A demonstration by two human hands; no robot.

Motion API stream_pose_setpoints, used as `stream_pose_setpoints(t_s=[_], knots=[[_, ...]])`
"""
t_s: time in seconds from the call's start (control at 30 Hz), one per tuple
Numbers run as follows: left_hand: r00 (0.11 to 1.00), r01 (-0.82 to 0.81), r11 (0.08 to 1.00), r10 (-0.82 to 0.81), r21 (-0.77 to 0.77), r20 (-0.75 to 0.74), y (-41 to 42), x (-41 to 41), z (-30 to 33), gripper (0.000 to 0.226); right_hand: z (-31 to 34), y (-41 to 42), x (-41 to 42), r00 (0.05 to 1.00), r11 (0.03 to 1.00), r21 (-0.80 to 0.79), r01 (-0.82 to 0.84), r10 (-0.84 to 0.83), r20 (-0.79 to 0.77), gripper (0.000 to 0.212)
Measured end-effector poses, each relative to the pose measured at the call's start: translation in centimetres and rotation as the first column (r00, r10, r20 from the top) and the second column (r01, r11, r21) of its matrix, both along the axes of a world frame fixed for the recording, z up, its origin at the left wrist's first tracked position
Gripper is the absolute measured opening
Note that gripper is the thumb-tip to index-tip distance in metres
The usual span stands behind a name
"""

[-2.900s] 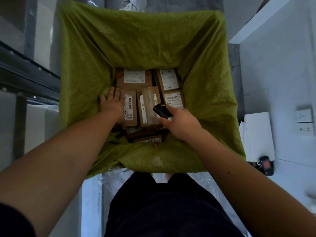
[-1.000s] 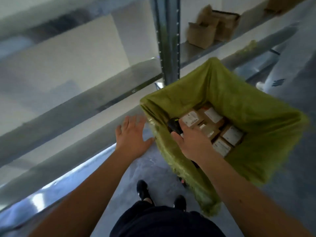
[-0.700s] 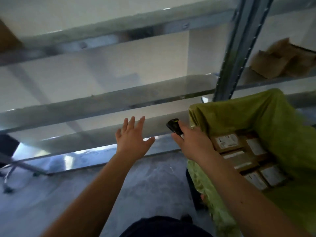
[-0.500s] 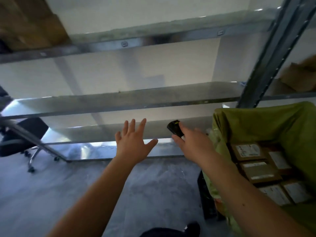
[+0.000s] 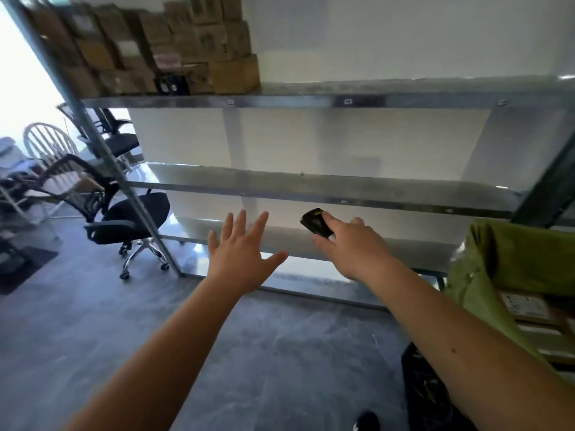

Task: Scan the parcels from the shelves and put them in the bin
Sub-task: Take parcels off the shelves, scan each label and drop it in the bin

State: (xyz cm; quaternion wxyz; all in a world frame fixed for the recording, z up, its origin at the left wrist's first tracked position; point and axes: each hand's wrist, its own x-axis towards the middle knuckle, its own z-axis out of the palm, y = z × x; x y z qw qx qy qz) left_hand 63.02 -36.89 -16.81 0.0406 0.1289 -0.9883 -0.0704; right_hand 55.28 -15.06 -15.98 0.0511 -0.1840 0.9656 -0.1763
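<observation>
Far off to the left of my left hand stands a black office chair [image 5: 124, 219] on the grey floor [image 5: 93, 321], and behind it a white wooden chair [image 5: 49, 144].

Up high, above and to the left of my left hand, brown parcels [image 5: 186, 48] sit stacked on the top shelf [image 5: 311, 99]. They look blurry, so I cannot read their labels.

My left hand [image 5: 241, 256] is out in front of me with its fingers [image 5: 259, 220] spread wide and straight. It holds nothing and touches nothing. Past it are the middle shelf [image 5: 311, 185] and the low shelf [image 5: 389, 247].

Just to the right of that hand is my right hand [image 5: 354, 247]. It grips a small black scanner [image 5: 315, 222], with my thumb under it and a finger lying on top. The scanner sticks out toward the shelves.

To the right of my right hand, and lower down, is the bin [image 5: 504, 265] with its green bag lining. Inside it, by my right arm, I can see brown boxes with white labels [image 5: 525, 306].
</observation>
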Motion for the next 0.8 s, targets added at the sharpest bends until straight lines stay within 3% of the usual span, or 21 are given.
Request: stream_pose_setpoints(t_s=[0.4,0.6,0.8], knots=[[0.993,-0.012,1.000,0.011,-0.004,-0.114,-6.3,-0.2,7.4,0.094,8.8,-5.9,-1.0,0.981,0.992,0.060,-0.113,0.121,-0.153,0.061],[0.986,0.050,0.996,-0.062,-0.077,-0.158,-8.0,-5.1,8.9,0.091,9.9,-8.4,-6.4,0.977,0.990,-0.021,-0.139,0.134,-0.167,0.059],[0.982,0.011,0.997,-0.025,-0.078,-0.185,-11.9,-12.4,11.2,0.092,12.2,-11.1,-14.0,0.968,0.986,-0.061,-0.152,0.137,-0.212,0.056]])
